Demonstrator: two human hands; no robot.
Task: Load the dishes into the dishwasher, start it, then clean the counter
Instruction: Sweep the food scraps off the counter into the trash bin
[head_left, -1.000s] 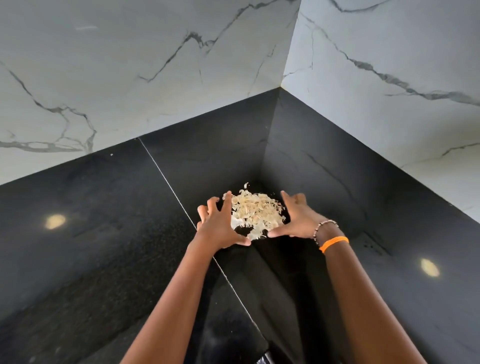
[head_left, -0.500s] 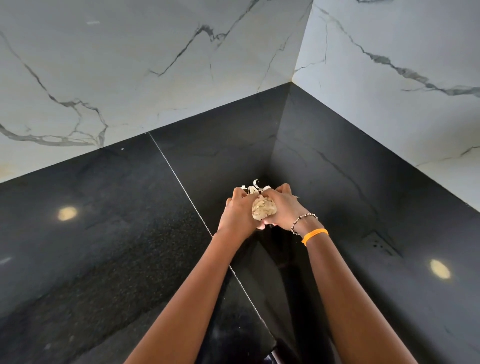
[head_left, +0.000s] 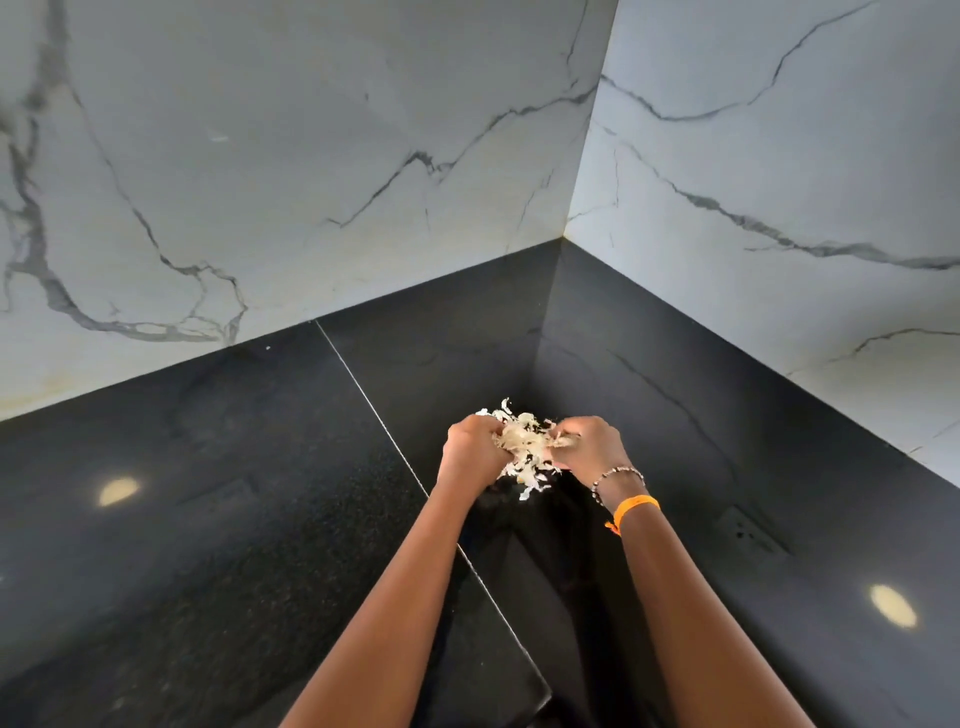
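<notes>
On one black counter (head_left: 208, 519), two hands grip one scrap pile (head_left: 524, 449).

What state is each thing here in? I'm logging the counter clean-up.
left hand: curled, gripping the scraps
right hand: curled, gripping the scraps
pale scraps: bunched between both hands, some bits hanging loose below
black counter: glossy, reflecting lights

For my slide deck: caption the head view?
Both hands, left and right, gather pale peelings off the black counter.
</notes>
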